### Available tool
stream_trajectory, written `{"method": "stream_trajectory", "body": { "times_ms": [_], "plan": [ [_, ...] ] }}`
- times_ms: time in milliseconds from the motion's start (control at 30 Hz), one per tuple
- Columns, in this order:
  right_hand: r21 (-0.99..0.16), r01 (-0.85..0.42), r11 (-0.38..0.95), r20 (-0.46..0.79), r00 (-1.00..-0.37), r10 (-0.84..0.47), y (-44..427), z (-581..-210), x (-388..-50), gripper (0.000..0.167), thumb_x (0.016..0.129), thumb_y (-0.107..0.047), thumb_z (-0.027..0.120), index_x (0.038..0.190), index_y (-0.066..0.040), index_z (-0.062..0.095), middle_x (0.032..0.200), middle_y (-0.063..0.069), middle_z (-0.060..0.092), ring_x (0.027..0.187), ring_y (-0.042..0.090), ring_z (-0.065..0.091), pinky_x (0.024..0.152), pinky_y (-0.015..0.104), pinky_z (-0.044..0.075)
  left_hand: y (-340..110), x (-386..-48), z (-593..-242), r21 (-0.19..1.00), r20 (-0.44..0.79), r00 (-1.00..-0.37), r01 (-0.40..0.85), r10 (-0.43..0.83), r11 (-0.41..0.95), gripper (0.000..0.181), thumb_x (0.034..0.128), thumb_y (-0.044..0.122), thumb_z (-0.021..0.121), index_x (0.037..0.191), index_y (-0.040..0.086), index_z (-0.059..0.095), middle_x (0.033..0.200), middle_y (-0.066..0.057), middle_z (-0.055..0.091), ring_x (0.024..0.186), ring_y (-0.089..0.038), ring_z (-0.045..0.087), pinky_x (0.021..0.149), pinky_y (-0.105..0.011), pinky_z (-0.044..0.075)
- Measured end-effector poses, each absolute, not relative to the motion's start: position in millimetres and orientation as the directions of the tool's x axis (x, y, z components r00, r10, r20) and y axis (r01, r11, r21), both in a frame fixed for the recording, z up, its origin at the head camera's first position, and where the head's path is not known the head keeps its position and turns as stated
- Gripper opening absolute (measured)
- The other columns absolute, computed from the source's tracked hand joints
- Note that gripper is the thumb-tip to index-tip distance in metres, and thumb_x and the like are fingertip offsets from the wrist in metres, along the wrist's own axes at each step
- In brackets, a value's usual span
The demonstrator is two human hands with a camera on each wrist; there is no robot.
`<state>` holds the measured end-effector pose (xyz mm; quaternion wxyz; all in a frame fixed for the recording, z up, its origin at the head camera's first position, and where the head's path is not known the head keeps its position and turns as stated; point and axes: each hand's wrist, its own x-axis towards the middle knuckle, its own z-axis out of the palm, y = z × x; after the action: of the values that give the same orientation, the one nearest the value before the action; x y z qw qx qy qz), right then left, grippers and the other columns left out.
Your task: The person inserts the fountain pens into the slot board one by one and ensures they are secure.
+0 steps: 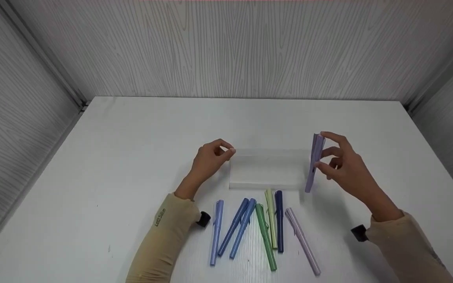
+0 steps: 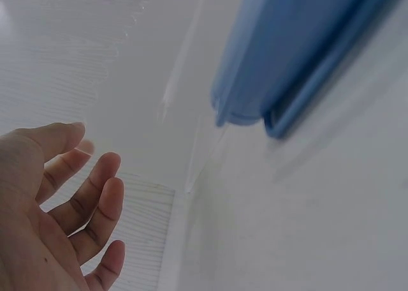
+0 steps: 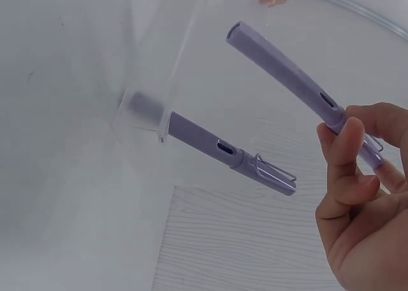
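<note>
Above the right end of a clear plastic box (image 1: 266, 185), my right hand (image 1: 344, 165) holds a purple pen (image 1: 315, 161) steeply upright, its capped end on top. Thumb and fingers grip the cap (image 3: 370, 152), which has a wire clip. A second purple pen shape (image 3: 217, 144) shows partly through the clear wall in the right wrist view; I cannot tell whether it is a reflection. My left hand (image 1: 210, 157) pinches the box's back left corner between thumb and forefinger, the other fingers (image 2: 95, 214) loosely curled.
Several capped pens lie in front of the box: light blue (image 1: 216, 232), blue (image 1: 233, 227), another blue (image 1: 243, 228), green (image 1: 266, 236), pale green (image 1: 271, 220), navy (image 1: 279, 222) and lavender (image 1: 302, 240). A wood-grain panel (image 1: 242, 47) stands behind the white table (image 1: 163, 118).
</note>
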<state>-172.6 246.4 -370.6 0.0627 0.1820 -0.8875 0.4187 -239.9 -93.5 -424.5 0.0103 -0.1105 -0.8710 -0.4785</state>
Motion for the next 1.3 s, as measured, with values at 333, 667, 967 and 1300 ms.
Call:
{"method": "stream_trajectory", "body": {
  "times_ms": [333, 667, 967, 1300],
  "plan": [
    [-0.721, -0.378, 0.581, 0.298, -0.926, -0.233, 241.1, -378.1, -175.9, 0.07, 0.091, 0.001, 0.062, 0.148, -0.02, 0.027, 0.105, 0.017, 0.065, 0.053, 0.008, 0.054, 0.053, 0.022, 0.046, -93.6, -240.1, -425.0, 0.827, 0.131, -0.974, 0.209, 0.183, 0.522, 0.022, 0.0925, 0.036, 0.064, 0.102, 0.016, 0.07, 0.081, -0.015, 0.069, 0.061, -0.012, 0.048, 0.055, -0.025, 0.037],
    [-0.722, -0.351, 0.596, 0.305, -0.935, -0.182, 235.3, -384.2, -180.3, 0.067, 0.091, 0.0, 0.061, 0.146, -0.022, 0.03, 0.107, 0.019, 0.066, 0.055, 0.012, 0.056, 0.054, 0.02, 0.047, -93.2, -239.8, -425.0, 0.83, 0.119, -0.977, 0.196, 0.179, 0.523, 0.022, 0.0927, 0.036, 0.063, 0.102, 0.017, 0.07, 0.081, -0.014, 0.069, 0.061, -0.012, 0.048, 0.055, -0.025, 0.037],
    [-0.676, -0.384, 0.629, 0.354, -0.918, -0.18, 234.7, -392.8, -185.4, 0.069, 0.088, 0.005, 0.064, 0.144, -0.017, 0.032, 0.107, 0.021, 0.066, 0.054, 0.007, 0.055, 0.053, 0.019, 0.046, -93.5, -239.7, -424.4, 0.828, 0.098, -0.979, 0.181, 0.179, 0.531, 0.023, 0.0926, 0.039, 0.063, 0.104, 0.02, 0.07, 0.082, -0.013, 0.07, 0.062, -0.012, 0.05, 0.056, -0.025, 0.039],
    [-0.657, -0.374, 0.654, 0.344, -0.921, -0.182, 234.7, -397.0, -186.6, 0.07, 0.088, 0.003, 0.065, 0.145, -0.018, 0.03, 0.106, 0.021, 0.066, 0.055, 0.005, 0.055, 0.053, 0.02, 0.046, -93.4, -238.0, -423.5, 0.832, 0.088, -0.981, 0.167, 0.172, 0.528, 0.023, 0.0928, 0.039, 0.063, 0.104, 0.02, 0.069, 0.083, -0.012, 0.07, 0.063, -0.013, 0.051, 0.056, -0.025, 0.039]
  ]
}}
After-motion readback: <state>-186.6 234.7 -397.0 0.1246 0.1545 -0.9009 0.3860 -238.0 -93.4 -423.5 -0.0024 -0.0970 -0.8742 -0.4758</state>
